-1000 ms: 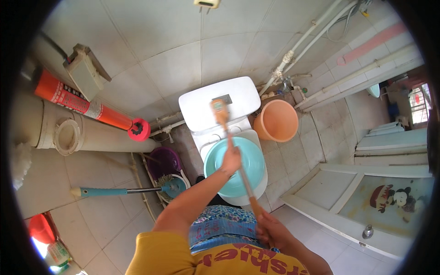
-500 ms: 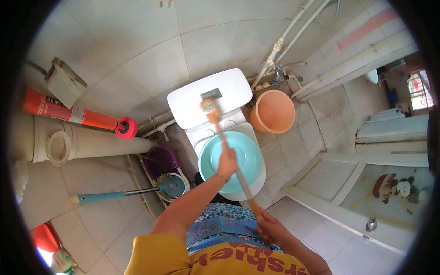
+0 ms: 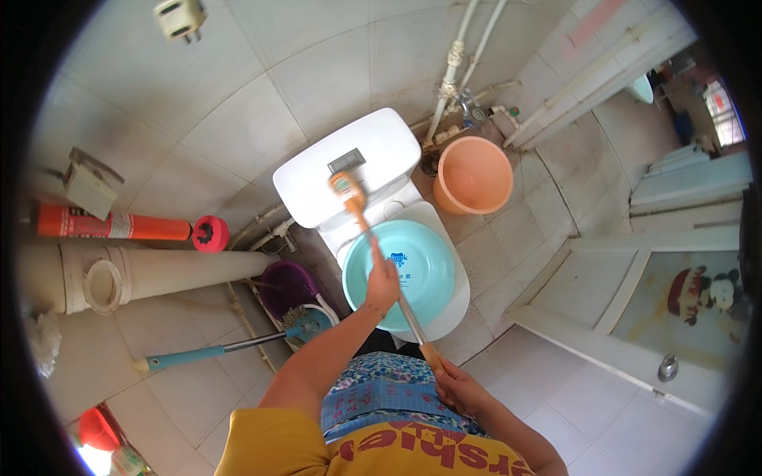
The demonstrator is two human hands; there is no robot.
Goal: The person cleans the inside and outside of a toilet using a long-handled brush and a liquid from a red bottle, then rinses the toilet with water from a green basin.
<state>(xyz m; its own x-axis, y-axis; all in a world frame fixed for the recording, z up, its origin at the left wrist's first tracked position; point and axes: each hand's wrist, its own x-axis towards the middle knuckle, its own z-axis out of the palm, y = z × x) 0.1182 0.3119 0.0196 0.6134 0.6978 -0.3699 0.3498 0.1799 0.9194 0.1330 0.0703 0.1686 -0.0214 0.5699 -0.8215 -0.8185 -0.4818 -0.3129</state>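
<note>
Both of my hands grip a long pole [image 3: 409, 316] with an orange head [image 3: 346, 187], a silver shaft and a tan handle end; whether the head has bristles I cannot tell. Midway up the pole, my left hand [image 3: 382, 284] is wrapped round it, above a light blue plastic basin [image 3: 429, 278]. My right hand [image 3: 460, 387] closes on the handle end near my body. The basin rests on the white toilet [image 3: 459, 317], hiding its bowl. In the picture the pole's head overlaps the front part of the cistern lid [image 3: 305, 186], below the flush button [image 3: 347, 161]; contact is unclear.
An orange bucket [image 3: 474, 178] stands right of the toilet. At left are a purple tub [image 3: 282, 289], a blue-handled mop [image 3: 190, 355], a thick white pipe [image 3: 182, 274] and a red-orange tube [image 3: 119, 224]. A white door [image 3: 611, 317] stands at right.
My view has shifted slightly. The pole's head sits further left and a little lower over the cistern lid, with both hands still on the pole. More of the basin's inside shows.
</note>
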